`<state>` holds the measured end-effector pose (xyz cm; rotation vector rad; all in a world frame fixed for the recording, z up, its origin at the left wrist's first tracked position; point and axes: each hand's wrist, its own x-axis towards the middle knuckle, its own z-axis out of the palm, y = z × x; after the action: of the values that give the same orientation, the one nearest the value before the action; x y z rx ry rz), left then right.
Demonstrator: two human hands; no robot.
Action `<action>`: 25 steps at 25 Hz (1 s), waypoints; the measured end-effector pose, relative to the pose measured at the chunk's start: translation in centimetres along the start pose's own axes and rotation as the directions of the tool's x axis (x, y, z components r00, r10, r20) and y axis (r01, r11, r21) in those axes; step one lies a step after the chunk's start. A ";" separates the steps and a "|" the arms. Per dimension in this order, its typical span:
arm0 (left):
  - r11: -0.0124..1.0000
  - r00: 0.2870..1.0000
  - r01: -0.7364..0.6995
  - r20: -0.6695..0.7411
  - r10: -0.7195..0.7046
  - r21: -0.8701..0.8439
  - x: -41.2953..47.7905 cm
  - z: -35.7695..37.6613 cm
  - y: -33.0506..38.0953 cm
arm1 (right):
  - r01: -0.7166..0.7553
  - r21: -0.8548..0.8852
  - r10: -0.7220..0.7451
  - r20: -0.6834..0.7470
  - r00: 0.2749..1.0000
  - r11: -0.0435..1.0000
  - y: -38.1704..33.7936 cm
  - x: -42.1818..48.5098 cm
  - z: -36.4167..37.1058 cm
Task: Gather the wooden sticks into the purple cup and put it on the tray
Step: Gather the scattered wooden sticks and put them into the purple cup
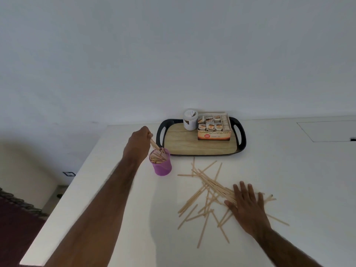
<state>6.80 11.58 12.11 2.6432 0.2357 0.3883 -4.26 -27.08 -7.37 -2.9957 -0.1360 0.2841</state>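
Observation:
A purple cup (162, 167) stands on the white table, just in front of the tray's left end, with several wooden sticks inside it. My left hand (139, 146) hovers over the cup's left side, pinching a few sticks (154, 145) whose lower ends reach into the cup. Several more loose wooden sticks (207, 191) lie scattered on the table to the right of the cup. My right hand (246, 206) rests flat on the right part of that pile, fingers spread. The black-rimmed tray (181, 145) with a wood-look floor sits at the back.
On the tray stand a white jar (190, 120) and an open carton of sachets (214, 128), filling its rear right. The table's left edge (77, 174) runs diagonally close to my left arm, with floor below. A wall rises right behind the tray.

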 end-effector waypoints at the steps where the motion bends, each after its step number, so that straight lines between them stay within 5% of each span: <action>1: 0.999 1.000 -0.014 0.020 0.013 0.044 0.2 0.6 -0.2 | -0.008 -0.012 0.008 -0.002 1.000 1.000 -0.1 0.0 0.1; 9: 0.997 0.976 0.070 0.206 -0.074 0.026 0.1 4.2 -1.0 | -0.019 -0.046 0.018 -0.017 1.000 0.999 0.1 0.3 0.6; 13: 0.993 0.974 -0.017 0.226 -0.011 0.120 -0.3 5.0 -1.1 | -0.021 -0.045 0.020 -0.016 1.000 0.999 -0.1 0.3 0.5; 18: 0.958 0.996 -0.048 0.085 0.025 0.283 -1.5 4.8 -1.3 | -0.013 -0.042 0.012 -0.029 1.000 0.999 -0.2 0.0 0.2; 23: 0.994 0.980 0.093 -0.180 -0.080 0.063 -4.2 4.5 -0.6 | -0.028 -0.021 0.027 -0.032 0.999 0.999 -0.4 0.1 0.4; 25: 0.998 0.959 0.041 -0.279 -0.051 -0.040 -6.9 5.5 0.1 | -0.048 -0.018 0.048 -0.032 0.998 0.999 -1.1 0.0 0.4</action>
<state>1.94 7.61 5.89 2.5377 0.3759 0.7456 -4.37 -25.98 -7.58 -3.0232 -0.0640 0.2421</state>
